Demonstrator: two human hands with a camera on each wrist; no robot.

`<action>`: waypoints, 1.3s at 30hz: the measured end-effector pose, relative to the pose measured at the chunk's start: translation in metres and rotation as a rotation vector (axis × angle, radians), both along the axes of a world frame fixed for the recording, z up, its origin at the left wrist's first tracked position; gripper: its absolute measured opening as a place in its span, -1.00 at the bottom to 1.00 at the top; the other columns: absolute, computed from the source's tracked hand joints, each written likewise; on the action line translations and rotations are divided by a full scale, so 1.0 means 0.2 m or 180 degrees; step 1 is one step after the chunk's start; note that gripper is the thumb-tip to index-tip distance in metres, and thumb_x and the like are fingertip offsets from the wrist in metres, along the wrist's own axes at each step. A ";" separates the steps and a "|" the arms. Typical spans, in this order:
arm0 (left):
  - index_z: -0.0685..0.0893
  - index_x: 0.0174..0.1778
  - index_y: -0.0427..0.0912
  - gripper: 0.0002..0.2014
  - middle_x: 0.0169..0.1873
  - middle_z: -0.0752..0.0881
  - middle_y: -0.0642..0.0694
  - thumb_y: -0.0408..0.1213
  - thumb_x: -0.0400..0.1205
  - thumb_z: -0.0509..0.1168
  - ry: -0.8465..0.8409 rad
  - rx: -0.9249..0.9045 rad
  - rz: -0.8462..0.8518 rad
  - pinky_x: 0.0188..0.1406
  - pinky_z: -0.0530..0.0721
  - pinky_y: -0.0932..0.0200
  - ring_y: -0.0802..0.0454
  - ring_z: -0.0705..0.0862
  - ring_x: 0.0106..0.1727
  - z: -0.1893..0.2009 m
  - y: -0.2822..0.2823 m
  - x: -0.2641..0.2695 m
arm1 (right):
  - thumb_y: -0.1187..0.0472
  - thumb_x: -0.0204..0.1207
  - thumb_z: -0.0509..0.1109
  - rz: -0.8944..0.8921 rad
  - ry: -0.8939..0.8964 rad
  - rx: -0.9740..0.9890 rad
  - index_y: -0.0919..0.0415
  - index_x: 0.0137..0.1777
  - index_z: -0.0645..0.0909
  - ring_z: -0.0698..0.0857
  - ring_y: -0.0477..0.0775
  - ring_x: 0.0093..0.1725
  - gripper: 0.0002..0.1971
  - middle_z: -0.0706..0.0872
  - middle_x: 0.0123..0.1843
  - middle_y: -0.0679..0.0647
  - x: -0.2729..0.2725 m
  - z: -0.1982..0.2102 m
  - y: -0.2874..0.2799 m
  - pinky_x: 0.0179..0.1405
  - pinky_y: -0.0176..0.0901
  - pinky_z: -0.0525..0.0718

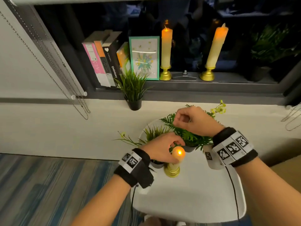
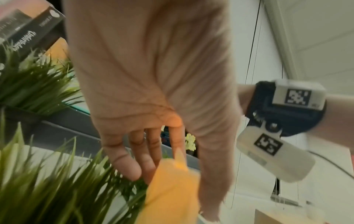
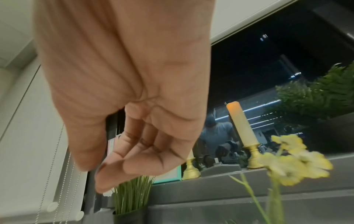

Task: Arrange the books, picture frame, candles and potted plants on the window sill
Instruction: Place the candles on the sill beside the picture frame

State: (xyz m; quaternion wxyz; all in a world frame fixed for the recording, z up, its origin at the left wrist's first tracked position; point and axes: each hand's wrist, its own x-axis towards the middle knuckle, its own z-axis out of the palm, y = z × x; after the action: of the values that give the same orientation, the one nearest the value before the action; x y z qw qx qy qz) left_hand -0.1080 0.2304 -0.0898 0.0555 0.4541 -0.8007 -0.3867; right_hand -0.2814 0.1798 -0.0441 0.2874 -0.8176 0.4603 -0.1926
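Reaching over the white table (image 1: 195, 193), our left hand (image 1: 160, 148) has relaxed fingers beside the lit candle (image 1: 176, 156), holding nothing. Our right hand (image 1: 193, 119) hangs loosely curled and empty above the fern pot (image 1: 189, 148). Books (image 1: 104, 61), picture frame (image 1: 145, 57) and two candles (image 1: 166, 49) stand on the sill (image 1: 211, 88).

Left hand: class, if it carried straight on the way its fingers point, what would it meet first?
Most likely the candle on the white table: the left hand fingers already reach beside its lit tip. Depth is unclear.

sill (image 1: 211, 86): books (image 1: 104, 62) left | frame (image 1: 145, 57) | candles (image 1: 166, 49) right | grass pot (image 1: 133, 93) in front
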 end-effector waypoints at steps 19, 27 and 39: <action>0.62 0.13 0.05 -0.65 -0.02 0.67 0.12 -0.01 0.47 0.50 0.0942 -0.0993 0.0811 -0.09 0.66 0.19 0.16 0.65 -0.05 0.40 0.01 -0.09 | -0.04 0.40 0.55 0.0566 -0.0217 0.0612 -0.12 0.22 0.57 0.69 -0.18 -0.25 -0.59 0.71 0.01 -0.14 -0.19 0.08 0.21 -0.27 -0.33 0.66; 0.68 0.03 -0.15 -0.79 -0.16 0.67 0.00 -0.09 0.62 0.35 0.1715 -0.1848 0.1196 -0.32 0.54 0.41 0.27 0.55 -0.29 0.74 -0.20 -0.09 | 0.02 0.43 0.54 -0.0237 -0.1088 -0.0506 0.11 0.06 0.66 0.70 -0.18 -0.19 -0.72 0.76 -0.14 -0.05 -0.12 0.42 0.01 -0.25 -0.35 0.65; 0.69 -0.16 -0.14 -0.88 -0.26 0.68 -0.11 -0.44 0.57 0.30 0.1078 -0.1413 0.1327 -0.30 0.57 0.29 0.10 0.59 -0.34 0.43 -0.69 0.09 | -0.11 0.36 0.57 -0.1816 -0.0421 -0.0771 0.20 0.06 0.59 0.68 0.12 -0.03 -0.55 0.68 -0.06 0.11 -0.16 0.41 -0.60 -0.16 -0.09 0.57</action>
State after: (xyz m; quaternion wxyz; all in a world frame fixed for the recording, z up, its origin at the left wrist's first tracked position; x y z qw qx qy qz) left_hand -0.0903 0.0929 -0.0034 0.3629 0.5141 -0.7347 -0.2534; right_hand -0.3137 0.0590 0.0371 0.1517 -0.6695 0.6251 -0.3717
